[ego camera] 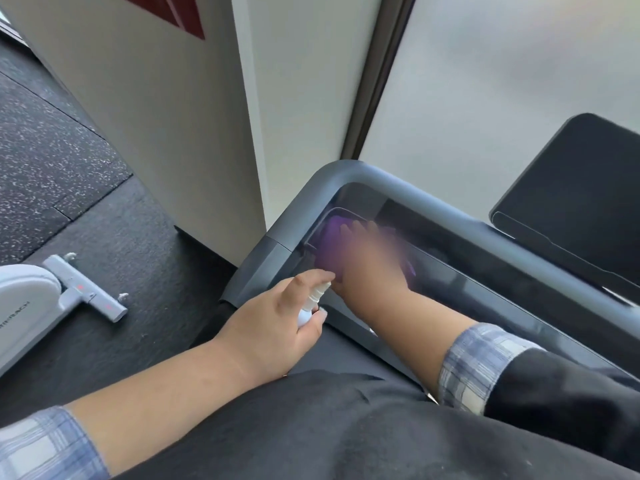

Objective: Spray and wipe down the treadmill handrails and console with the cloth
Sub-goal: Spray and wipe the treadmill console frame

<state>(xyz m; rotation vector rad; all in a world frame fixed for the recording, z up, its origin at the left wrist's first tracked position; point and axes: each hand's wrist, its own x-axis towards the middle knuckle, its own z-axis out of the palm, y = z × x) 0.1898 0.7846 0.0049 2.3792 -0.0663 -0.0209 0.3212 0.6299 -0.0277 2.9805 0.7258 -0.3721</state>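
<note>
A: Item one, purple cloth point(327, 249). Location?
B: In the recessed tray at the left end of the treadmill console point(485, 268), under the right hand point(372, 258). Grip: fingers look laid flat, pressing; blurred, so not certain.
A: Handling?
B: Judged soft, light, limp. Best held under a flat palm or bunched at one edge. Long axis unclear.
A: Item two, spray bottle point(313, 303)?
B: White, small, likely light and smooth. Left hand point(277, 327) wraps its body. Long axis tilts up-right, nozzle toward the cloth and handrail point(277, 237).
</note>
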